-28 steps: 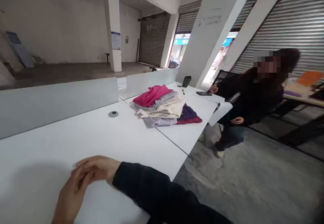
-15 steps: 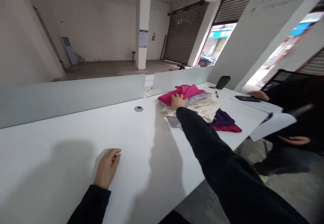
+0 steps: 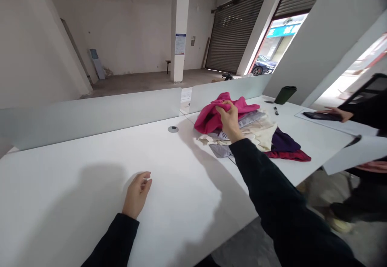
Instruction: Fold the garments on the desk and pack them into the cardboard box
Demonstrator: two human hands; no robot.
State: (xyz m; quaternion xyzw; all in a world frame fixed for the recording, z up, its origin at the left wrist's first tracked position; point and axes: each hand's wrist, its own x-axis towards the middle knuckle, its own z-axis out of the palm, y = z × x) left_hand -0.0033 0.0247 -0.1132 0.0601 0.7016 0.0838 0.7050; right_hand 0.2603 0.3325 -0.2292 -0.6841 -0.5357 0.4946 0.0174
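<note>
My right hand pinches a bright pink garment and holds its near part raised. The garment is bunched on top of a pile of folded clothes. Under it lie grey-lilac cloth and cream cloth. A dark purple piece and a dark red piece stick out at the pile's right side. My left hand rests on the white table, away from the pile, with nothing in it. Its fingers are loosely curved and the thumb stands apart.
A low frosted divider runs along the table's back edge. Beyond the pile stand a dark green cup-like holder and a marker. At the right, another person's hand is on a black phone, with white papers nearby.
My right hand has closed on the pink garment and lifted its near part off the pile. My left hand stays on the table. The view has turned slightly left.
</note>
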